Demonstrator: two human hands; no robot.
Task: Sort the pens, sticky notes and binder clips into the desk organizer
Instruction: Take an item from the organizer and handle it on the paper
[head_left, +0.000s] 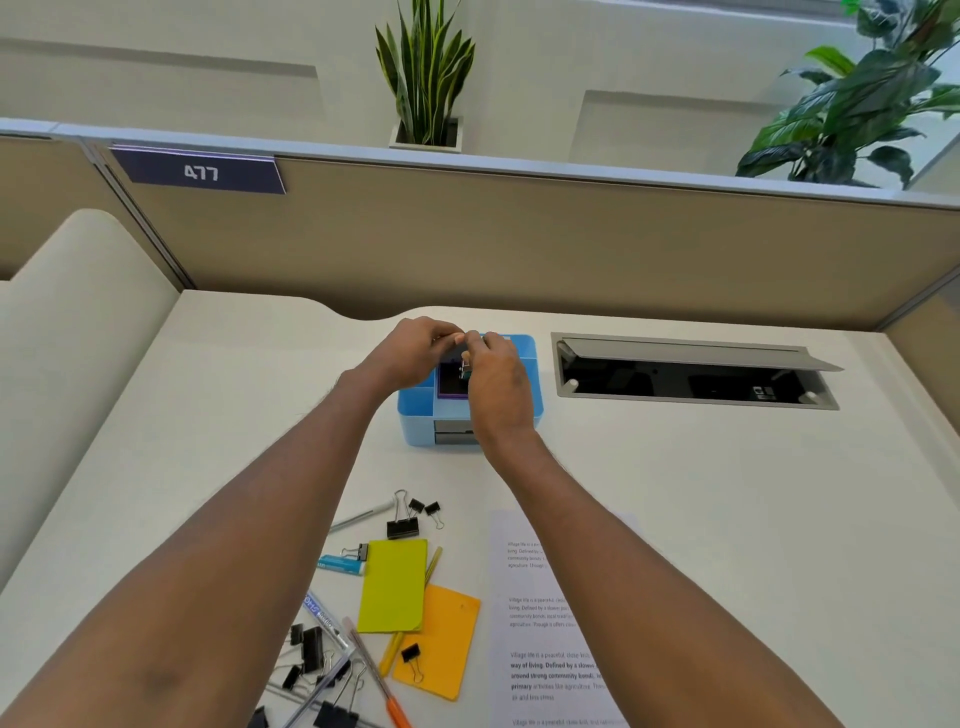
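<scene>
The blue desk organizer (415, 415) stands at mid-desk with a dark purple sticky pad (448, 385) in its middle compartment. My left hand (410, 353) and my right hand (498, 382) meet fingertip to fingertip right above it. A small binder clip (464, 370) hangs under my right fingers; I cannot tell whether my left fingers grip it too. Nearer to me lie a lime sticky pad (392, 584), an orange sticky pad (441, 644), a large binder clip (402, 526), several more clips (310, 656) and several pens, among them an orange-tipped pen (387, 691).
A printed sheet (550, 618) lies to the right of the loose items. An open cable hatch (696, 376) is sunk into the desk right of the organizer. A beige partition wall (519, 244) closes the back, and a curved side panel (78, 338) stands at the left.
</scene>
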